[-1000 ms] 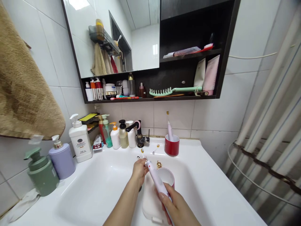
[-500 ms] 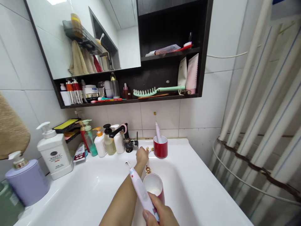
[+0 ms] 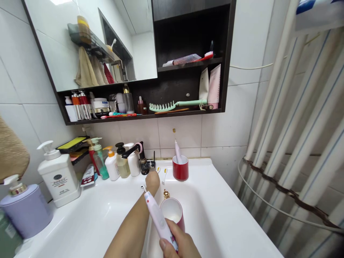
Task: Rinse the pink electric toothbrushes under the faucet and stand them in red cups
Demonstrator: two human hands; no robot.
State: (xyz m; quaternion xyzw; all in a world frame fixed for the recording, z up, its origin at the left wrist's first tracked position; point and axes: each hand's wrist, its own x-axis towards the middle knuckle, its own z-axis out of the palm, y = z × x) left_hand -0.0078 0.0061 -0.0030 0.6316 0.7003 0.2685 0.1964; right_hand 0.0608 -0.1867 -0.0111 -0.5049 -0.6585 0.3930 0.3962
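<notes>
Though printed, held toothbrush (image 3: pixel 159 218) illegible.

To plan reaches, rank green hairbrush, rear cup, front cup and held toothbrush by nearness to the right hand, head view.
1. Held toothbrush: in the right hand.
2. Front cup: just beyond that hand.
3. Rear cup: on the sink's back ledge.
4. Green hairbrush: on the cabinet's lower shelf.

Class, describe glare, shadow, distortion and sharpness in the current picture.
Head view: light glares high in the mirror, small highlights on the sink; head view: the upper cabinet compartment is dark; head view: the purple bottle looks stretched near the left edge; head view: the electric toothbrush handle looks sharp.
</notes>
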